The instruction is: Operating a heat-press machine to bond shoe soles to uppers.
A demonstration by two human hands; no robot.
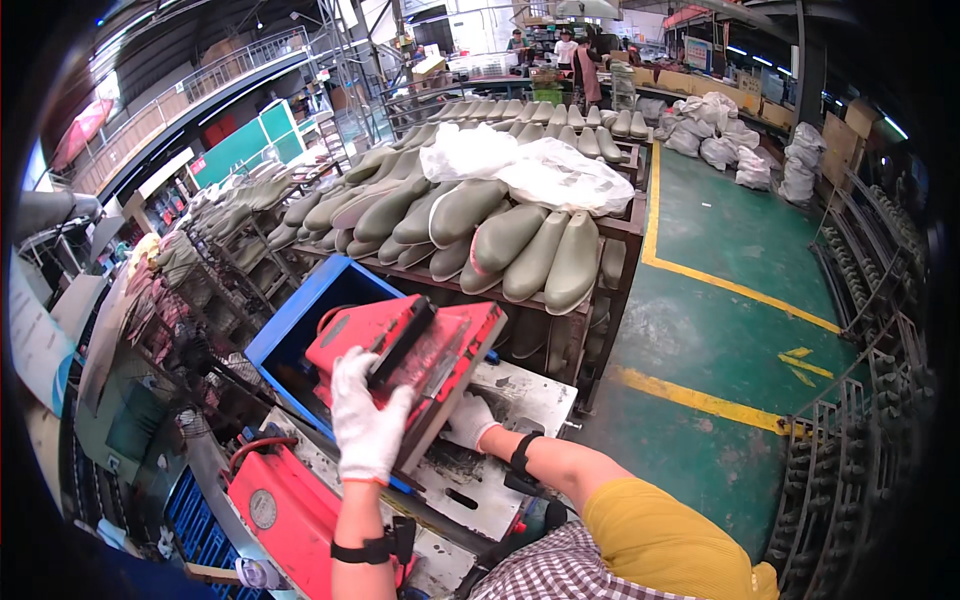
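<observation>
A red box-shaped unit [445, 350] with a black bar across its top is tilted over a blue plastic bin [290, 315]. My left hand [368, 425], in a white glove, grips its near side, with the thumb apart from the fingers. Also gloved in white, my right hand [470, 420] is at the unit's lower right edge; its fingertips are hidden behind it. Beneath lies a worn metal plate [530, 395] with slots. A second red unit [285, 510], with an oval label and a red cable or hose, sits at lower left by my left forearm.
Beyond the bin, a rack [625, 225] bears rows of olive-green shoe lasts or boots [535, 250], partly under clear plastic sheeting [565, 175]. Metal racks [840, 470] line the right side of the green floor [700, 330]. White sacks [715, 130] and several people stand far back.
</observation>
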